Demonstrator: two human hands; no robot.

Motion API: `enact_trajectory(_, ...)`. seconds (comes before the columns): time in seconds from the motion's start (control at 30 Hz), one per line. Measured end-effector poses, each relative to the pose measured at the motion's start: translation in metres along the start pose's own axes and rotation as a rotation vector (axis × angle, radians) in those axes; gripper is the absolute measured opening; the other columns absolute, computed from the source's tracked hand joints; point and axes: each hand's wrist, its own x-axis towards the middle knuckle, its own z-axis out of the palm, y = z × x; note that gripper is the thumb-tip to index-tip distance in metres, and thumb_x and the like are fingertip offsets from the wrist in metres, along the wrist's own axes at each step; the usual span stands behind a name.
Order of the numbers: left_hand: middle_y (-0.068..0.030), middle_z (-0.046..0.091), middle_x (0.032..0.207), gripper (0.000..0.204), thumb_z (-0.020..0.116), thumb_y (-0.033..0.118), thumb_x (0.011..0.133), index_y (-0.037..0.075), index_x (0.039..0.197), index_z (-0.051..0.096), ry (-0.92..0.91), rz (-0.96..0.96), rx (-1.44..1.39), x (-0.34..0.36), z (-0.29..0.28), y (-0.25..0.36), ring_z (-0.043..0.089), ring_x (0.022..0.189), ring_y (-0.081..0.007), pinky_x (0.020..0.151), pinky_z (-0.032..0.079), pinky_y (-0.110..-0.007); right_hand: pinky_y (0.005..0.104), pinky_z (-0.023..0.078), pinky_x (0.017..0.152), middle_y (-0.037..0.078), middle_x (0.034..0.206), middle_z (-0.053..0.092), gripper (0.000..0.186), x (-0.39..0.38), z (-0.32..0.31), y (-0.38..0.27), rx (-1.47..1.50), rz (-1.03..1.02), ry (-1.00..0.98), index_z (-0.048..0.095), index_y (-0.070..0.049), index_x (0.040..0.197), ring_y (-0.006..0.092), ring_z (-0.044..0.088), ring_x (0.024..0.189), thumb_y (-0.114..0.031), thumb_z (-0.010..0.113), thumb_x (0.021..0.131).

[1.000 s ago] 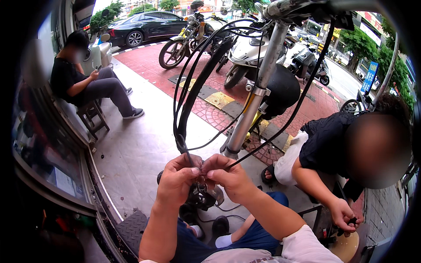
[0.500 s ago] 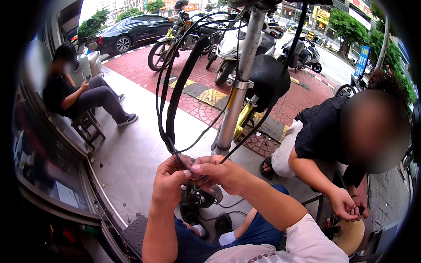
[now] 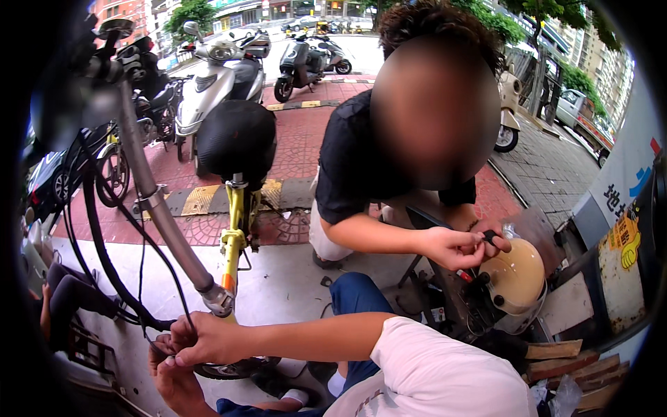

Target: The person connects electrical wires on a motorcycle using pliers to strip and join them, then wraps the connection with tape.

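Observation:
My left hand [image 3: 174, 383] and my right hand [image 3: 208, 342] meet at the lower left, fingers closed in a pinch. Between them runs the lower end of a thin black cable [image 3: 183, 295]; the exact spot they grip is partly hidden by my fingers. The cable hangs with several others, one in a thick black sleeve [image 3: 111, 254], from the handlebar area of a folding bike. Just above my right hand the silver steering tube [image 3: 165, 219] slants down. Behind it show the yellow frame [image 3: 233, 243] and a black saddle [image 3: 237, 139].
Across from me a person [image 3: 389, 208] leans in, holding a small black part [image 3: 490, 238]. Near their hands is a cream-coloured helmet [image 3: 517, 274]. Wooden pieces [image 3: 583, 368] lie at the lower right. A white scooter [image 3: 219, 90] stands behind the bike. Another person sits at far left.
My view has swung to the right, so the bike and my hands now appear further left. Both hands stay together at the cable. The person opposite still handles the small black part.

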Motion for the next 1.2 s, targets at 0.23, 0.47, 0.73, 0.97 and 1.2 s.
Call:
enact_trajectory(0.23,-0.0199,0.064,0.128,0.046,0.061,0.024,0.094,-0.007,0.128,0.06,0.075,-0.028,0.044,-0.009,0.0,0.001,0.059,0.124,-0.0342,0.107,0.046,-0.047,0.031,0.044,0.066,0.002,0.073,0.054,0.028,-0.006,0.003,-0.008,-0.104,-0.076,0.038,0.052,-0.003,0.079,0.0125,0.049,0.072,-0.013,0.078,0.083)
enact_trajectory(0.47,-0.0181,0.067,0.115,0.035,0.06,0.019,0.094,-0.004,0.121,0.062,0.158,-0.068,0.026,-0.014,-0.002,-0.008,0.068,0.103,-0.0306,0.083,0.058,-0.042,0.033,0.046,0.067,0.004,0.075,0.056,0.026,-0.015,-0.007,-0.012,-0.121,-0.021,0.048,0.052,-0.001,0.082,0.0136,0.051,0.073,-0.013,0.075,0.085)
enact_trajectory(0.73,-0.0098,0.062,0.113,0.027,0.058,0.024,0.095,0.005,0.115,0.055,0.089,-0.183,-0.114,-0.005,0.033,-0.011,0.064,0.104,-0.0229,0.085,0.055,-0.036,0.0334,0.049,0.068,0.005,0.077,0.061,0.026,-0.022,-0.016,-0.009,-0.124,-0.052,0.134,0.053,-0.002,0.084,0.0131,0.056,0.074,-0.014,0.076,0.082)
enact_trajectory(0.97,-0.0059,0.056,0.108,0.02,0.057,0.021,0.095,0.009,0.109,0.05,0.115,-0.172,-0.188,0.005,0.052,-0.031,0.06,0.099,-0.0186,0.079,0.054,-0.033,0.0309,0.05,0.069,0.006,0.079,0.063,0.022,-0.04,-0.024,-0.021,-0.215,-0.093,0.257,0.056,-0.001,0.086,0.0144,0.059,0.074,-0.013,0.075,0.083)
enact_trajectory(1.2,-0.009,0.053,0.109,0.018,0.055,0.015,0.092,0.007,0.107,0.05,0.04,-0.202,-0.282,0.007,0.048,-0.032,0.054,0.118,-0.0267,0.103,0.049,-0.046,0.0326,0.05,0.07,0.008,0.083,0.062,0.023,-0.043,-0.028,-0.013,-0.316,-0.154,0.285,0.06,-0.001,0.085,0.0168,0.06,0.076,-0.017,0.076,0.081)
